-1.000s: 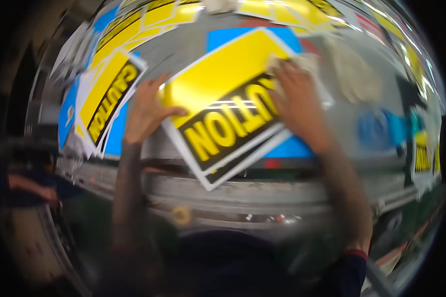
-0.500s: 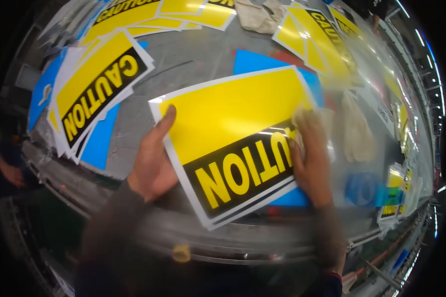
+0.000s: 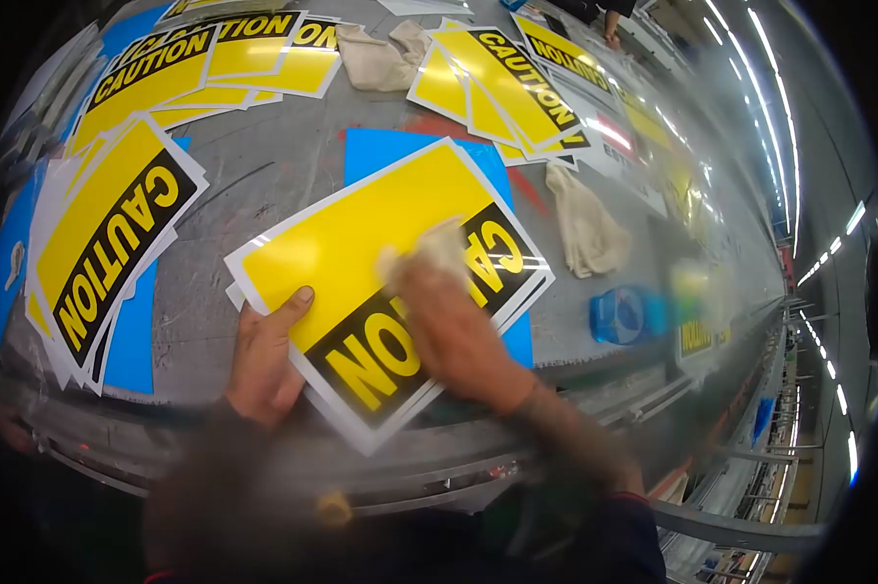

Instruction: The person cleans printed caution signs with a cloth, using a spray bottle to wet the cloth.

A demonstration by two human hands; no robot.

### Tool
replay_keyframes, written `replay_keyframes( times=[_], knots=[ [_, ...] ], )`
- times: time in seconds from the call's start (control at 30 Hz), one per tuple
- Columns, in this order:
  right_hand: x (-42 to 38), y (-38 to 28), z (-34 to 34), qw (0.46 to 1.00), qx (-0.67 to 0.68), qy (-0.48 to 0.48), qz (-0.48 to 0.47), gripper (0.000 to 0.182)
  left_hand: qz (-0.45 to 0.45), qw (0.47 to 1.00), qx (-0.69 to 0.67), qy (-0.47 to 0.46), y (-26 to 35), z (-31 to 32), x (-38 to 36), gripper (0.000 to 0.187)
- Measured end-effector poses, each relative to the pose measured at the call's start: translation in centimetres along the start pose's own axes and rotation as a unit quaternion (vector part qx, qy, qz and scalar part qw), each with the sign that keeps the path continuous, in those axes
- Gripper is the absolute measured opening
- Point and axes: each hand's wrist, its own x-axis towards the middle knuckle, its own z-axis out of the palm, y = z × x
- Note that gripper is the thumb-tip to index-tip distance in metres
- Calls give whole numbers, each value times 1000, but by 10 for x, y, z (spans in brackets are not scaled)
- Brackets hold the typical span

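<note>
A yellow and black caution sign [image 3: 332, 243] with a white border lies at a slant in front of me, with more sheets showing under its edges. My left hand [image 3: 269, 355] grips its left edge, the thumb on the printed face and the fingers partly hidden at the side. In my right hand [image 3: 454, 331] is a pale cloth [image 3: 441, 245], bunched and pressed on the middle of the sign over the lettering. The hand and cloth are slightly blurred. Beneath the sign, a blue sheet [image 3: 376, 156] shows at the back and right.
To the left, a fanned stack of caution signs [image 3: 118, 224] rests on blue sheets. More signs [image 3: 502, 83] lie at the back. A blue bottle [image 3: 619, 314] and a loose cloth [image 3: 585, 224] are on the right. Another person's hand [image 3: 611, 29] shows at the top.
My right hand has moved with the cloth from the sign's right side to its middle, uncovering the right-hand letters. My left hand still grips the left edge. The camera view has shifted.
</note>
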Motion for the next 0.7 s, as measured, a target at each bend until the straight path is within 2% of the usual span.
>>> replay_keyframes(
  times=[0.03,0.07,0.1,0.17,0.23,0.3,0.37,0.43,0.47,0.5,0.57,0.67,0.7],
  knots=[
    [-2,26,-4,997,-1,30,68,51,1,1000,-7,-1,0,1,-2,44],
    [-4,46,-16,993,-31,49,101,49,-2,1000,1,28,0,6,-5,43],
    [-8,66,-22,990,-52,57,116,50,11,1000,-9,15,-3,4,-4,42],
    [-11,68,-26,982,-62,59,169,49,10,999,4,33,-5,4,-5,42],
    [-22,48,4,990,-37,86,103,49,24,999,6,38,-3,9,-8,43],
    [-25,-27,16,998,26,16,55,51,30,999,3,30,-4,15,-9,43],
    [-26,-43,2,1000,14,-4,19,53,26,1000,3,16,-3,12,-10,43],
    [-44,16,4,992,-34,91,81,50,21,1000,13,19,-7,8,-6,43],
    [-42,35,-17,972,-24,57,228,52,21,999,19,26,-7,7,-7,44],
    [-51,65,-23,971,-123,99,181,53,23,999,25,35,-6,7,-8,44],
    [-53,59,-27,970,-133,73,188,54,25,998,27,54,-5,12,-10,43],
    [-63,3,-2,985,-119,51,113,55,23,998,14,50,-3,17,-14,38],
    [-57,-27,-7,987,-93,7,130,56,25,998,18,49,-3,18,-13,38]
  ],
)
